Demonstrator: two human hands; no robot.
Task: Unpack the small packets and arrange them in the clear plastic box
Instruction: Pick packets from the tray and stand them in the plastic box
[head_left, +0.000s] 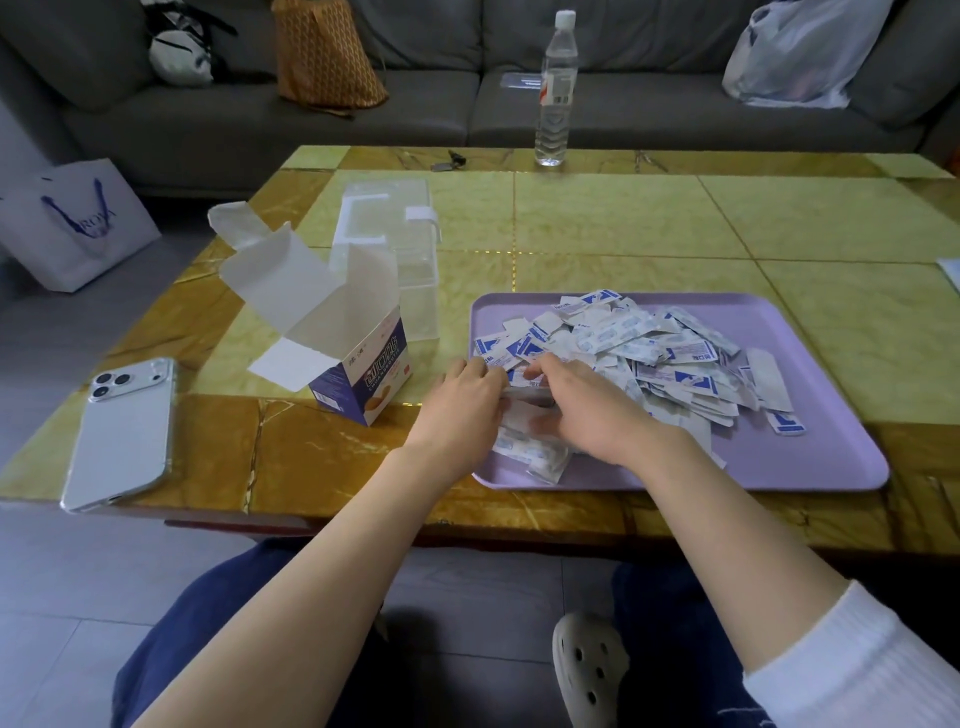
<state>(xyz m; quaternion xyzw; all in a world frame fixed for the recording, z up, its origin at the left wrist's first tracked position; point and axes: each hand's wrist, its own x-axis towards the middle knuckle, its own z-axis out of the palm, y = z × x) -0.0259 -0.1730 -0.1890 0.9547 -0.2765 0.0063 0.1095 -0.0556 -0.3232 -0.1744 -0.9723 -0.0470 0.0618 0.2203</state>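
A heap of small white-and-blue packets (644, 353) lies on a lilac tray (810, 457). My left hand (462, 410) and my right hand (582, 410) are at the tray's near-left part, fingers curled round a bunch of packets (524, 436) gathered between them. The clear plastic box (395, 249) stands behind and to the left of the tray, with a white latch on its lid. An opened cardboard carton (358, 374) with raised flaps stands between the box and my left hand.
A silver phone (124, 431) lies face down at the table's near-left edge. A water bottle (556, 88) stands at the far edge, keys (449, 160) beside it. Behind the table is a grey sofa with bags; a white paper bag (72, 223) sits on the floor left.
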